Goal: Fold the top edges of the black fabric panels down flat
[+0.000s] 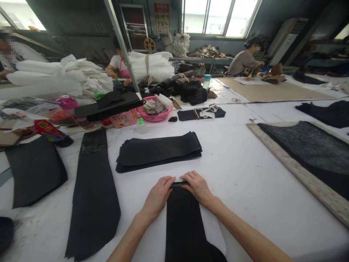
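A long black piece [184, 222] lies on the white table in front of me, its far end folded over in a narrow strip. My left hand [159, 194] pinches the left corner of that fold. At the right corner, my right hand [198, 187] grips the same folded edge, fingertips bent over it. The two hands are a short gap apart. Just beyond them rests a stack of black pieces [159, 151], and a longer black stack [94, 196] lies to the left.
A pink basket [156, 115], a small bottle with a green cap [141, 126] and a black strip with scraps [201, 113] stand farther back. At the right lies a board [294, 160] with dark material. Several people sit across the tables.
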{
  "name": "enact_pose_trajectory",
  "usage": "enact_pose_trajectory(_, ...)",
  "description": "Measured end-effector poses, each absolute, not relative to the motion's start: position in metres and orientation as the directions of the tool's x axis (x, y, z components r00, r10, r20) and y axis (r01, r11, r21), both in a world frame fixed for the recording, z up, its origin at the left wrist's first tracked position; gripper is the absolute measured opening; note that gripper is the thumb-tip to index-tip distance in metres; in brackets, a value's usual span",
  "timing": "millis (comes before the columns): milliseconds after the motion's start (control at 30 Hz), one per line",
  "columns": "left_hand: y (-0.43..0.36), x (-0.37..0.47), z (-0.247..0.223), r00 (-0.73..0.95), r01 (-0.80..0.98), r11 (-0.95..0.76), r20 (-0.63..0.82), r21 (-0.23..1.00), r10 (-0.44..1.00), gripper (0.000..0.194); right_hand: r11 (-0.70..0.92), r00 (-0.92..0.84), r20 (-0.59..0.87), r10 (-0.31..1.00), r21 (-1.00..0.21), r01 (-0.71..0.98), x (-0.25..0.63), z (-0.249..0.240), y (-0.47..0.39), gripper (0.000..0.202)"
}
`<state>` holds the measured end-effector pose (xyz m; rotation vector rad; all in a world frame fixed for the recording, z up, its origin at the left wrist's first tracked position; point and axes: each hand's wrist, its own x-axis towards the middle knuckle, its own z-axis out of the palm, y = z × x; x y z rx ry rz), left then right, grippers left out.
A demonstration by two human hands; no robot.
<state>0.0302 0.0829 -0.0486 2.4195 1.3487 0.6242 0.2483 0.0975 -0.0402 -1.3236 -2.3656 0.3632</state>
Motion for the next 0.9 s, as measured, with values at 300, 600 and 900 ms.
enact_pose_trajectory(300, 0.076, 0.030, -0.052, 0.388, 0.724, -0.463, 0.253, 0.512, 0.886, 0.028, 0.499, -0.433, 0.248, 0.866, -0.468, 0.729, 0.247, -0.041, 0.092, 0.014)
enact_pose_trajectory(600, 0.080, 0.024, -0.054, 0.375, 0.727, -0.450, 0.248, 0.519, 0.893, 0.023, 0.459, -0.388, 0.247, 0.888, -0.548, 0.699, 0.249, -0.044, 0.093, 0.012)
enact_pose_trajectory(900, 0.084, 0.021, -0.048, 0.338, 0.720, -0.404, 0.223, 0.564, 0.914, 0.024, 0.357, -0.238, 0.267, 0.934, -0.644, 0.677, 0.256, -0.042, 0.083, 0.014)
